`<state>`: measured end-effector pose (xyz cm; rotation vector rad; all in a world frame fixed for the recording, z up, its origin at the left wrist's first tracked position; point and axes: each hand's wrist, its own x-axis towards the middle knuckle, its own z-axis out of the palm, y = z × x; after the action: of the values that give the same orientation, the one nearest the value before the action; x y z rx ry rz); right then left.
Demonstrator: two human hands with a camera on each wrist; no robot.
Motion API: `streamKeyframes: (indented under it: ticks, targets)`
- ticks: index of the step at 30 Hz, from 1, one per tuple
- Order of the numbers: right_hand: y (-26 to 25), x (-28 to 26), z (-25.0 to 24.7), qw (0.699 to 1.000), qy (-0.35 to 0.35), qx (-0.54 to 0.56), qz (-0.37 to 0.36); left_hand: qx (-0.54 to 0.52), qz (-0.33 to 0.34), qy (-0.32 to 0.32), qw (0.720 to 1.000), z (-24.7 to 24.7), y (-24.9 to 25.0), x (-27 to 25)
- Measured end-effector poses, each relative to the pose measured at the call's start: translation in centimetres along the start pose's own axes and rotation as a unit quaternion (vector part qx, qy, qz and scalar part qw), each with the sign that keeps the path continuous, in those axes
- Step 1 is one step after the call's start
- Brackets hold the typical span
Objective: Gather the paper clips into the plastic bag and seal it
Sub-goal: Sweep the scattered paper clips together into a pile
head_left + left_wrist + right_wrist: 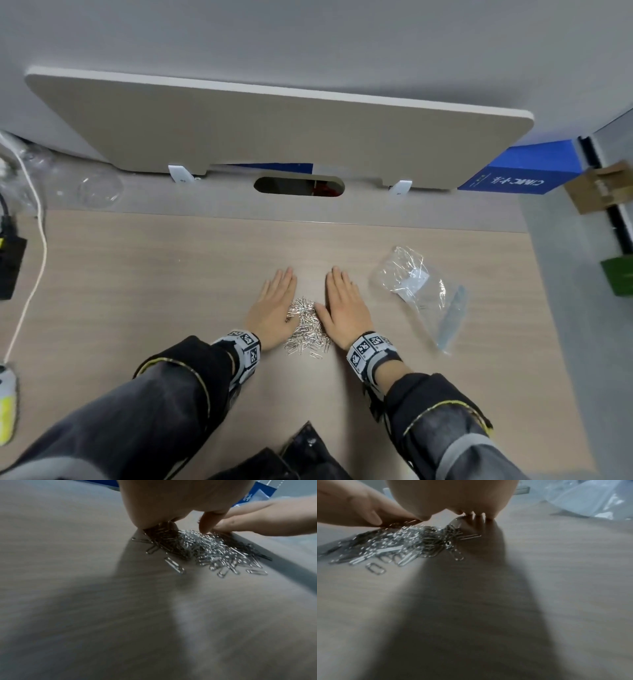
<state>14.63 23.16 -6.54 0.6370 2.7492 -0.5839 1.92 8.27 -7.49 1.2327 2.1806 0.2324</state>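
A heap of small silver metal paper clips (307, 327) lies on the light wooden table (154, 274), in the lower centre of the head view. The left hand (273, 310) and the right hand (344, 310) lie flat with straight fingers on both sides of the heap, touching its edges and grasping nothing. The clear crumpled plastic bag (423, 293) lies to the right of the right hand, apart from it.

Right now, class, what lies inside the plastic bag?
Through the clear plastic bag a white paper slip shows. No paper clips seem to be inside; they lie heaped on the table. Creases and glare hide the rest.
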Motion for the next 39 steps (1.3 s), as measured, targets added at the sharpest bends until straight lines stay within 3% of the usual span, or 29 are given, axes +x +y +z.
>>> streamKeyframes:
  ticks: [4, 7, 10, 13, 18, 22, 26, 28, 31, 36, 39]
  targets:
    - [-1.6, -1.1, 1.5, 0.996, -0.031, -0.026, -0.078, 0.009, 0.044, -0.012, 0.999, 0.5, -0.1, -1.4]
    - [-1.3, -2.7, 2.3, 0.993, -0.025, -0.037, -0.111, -0.027, 0.048, 0.025, 0.998, 0.0, -1.4, -2.6]
    - [0.0, -4.4, 2.0, 0.999, 0.01, -0.02, -0.047, -0.039, -0.003, 0.069, 0.997, 0.2, -3.2, -4.1]
    - [0.7, -5.3, 2.2, 0.999, 0.015, -0.006, 0.036, -0.041, -0.034, 0.058, 0.997, 1.1, -3.3, -5.0]
    - [-2.6, -5.4, 3.9, 1.0, 0.009, 0.009, -0.016, -0.037, 0.007, 0.027, 0.999, 2.7, -0.1, -4.2]
    - [-3.9, -5.5, 4.1, 0.998, 0.021, 0.037, -0.039, -0.072, 0.0, 0.04, 0.997, 2.1, 0.4, -4.4]
    - [-1.5, -7.5, 2.8, 0.987, 0.141, 0.065, 0.042, -0.102, -0.042, 0.144, 0.983, 1.0, -1.7, -6.7]
    - [-0.2, -8.5, 2.3, 0.976, 0.17, 0.077, 0.116, -0.108, -0.098, 0.158, 0.977, 1.1, -2.8, -7.4]
    - [0.2, -8.8, 1.6, 0.966, 0.117, 0.121, 0.194, -0.165, -0.152, 0.133, 0.965, 1.1, -2.9, -7.3]
    - [-2.1, -7.1, 1.8, 0.965, 0.07, 0.198, 0.155, -0.232, -0.121, 0.081, 0.962, 0.3, 0.8, -6.0]
    - [-1.7, -6.5, 1.4, 0.936, 0.063, 0.288, 0.19, -0.255, -0.139, 0.077, 0.954, -0.4, 0.9, -5.5]
